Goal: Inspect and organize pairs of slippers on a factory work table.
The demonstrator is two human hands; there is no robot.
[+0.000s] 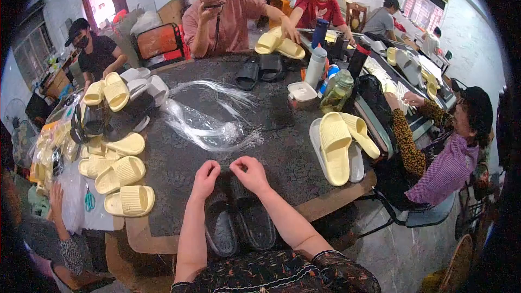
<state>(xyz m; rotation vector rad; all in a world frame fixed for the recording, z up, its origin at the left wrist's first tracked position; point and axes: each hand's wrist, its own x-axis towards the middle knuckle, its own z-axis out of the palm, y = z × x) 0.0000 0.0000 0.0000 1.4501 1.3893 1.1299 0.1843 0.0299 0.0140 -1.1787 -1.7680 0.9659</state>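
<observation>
My left hand (206,179) and my right hand (249,174) are held close together over the table's near side, thumbs and forefingers pinched. Something thin seems to run between the fingertips, too fine to make out. Just below my hands, a pair of black slide sandals (256,227) lies side by side with the heels toward me. Their front parts are partly hidden by my hands. Beyond my hands lies a loose bundle of thin clear plastic strands (203,137), partly on a clear bag.
Yellow slides (129,202) and grey slides (157,91) are piled left, near teal-handled scissors (89,199). More yellow slides (335,144) sit right, below a glass jar (337,91), bottles (315,67) and a white tub (302,91). Co-workers sit around the table (282,195); one person's hand (290,31) touches yellow slides.
</observation>
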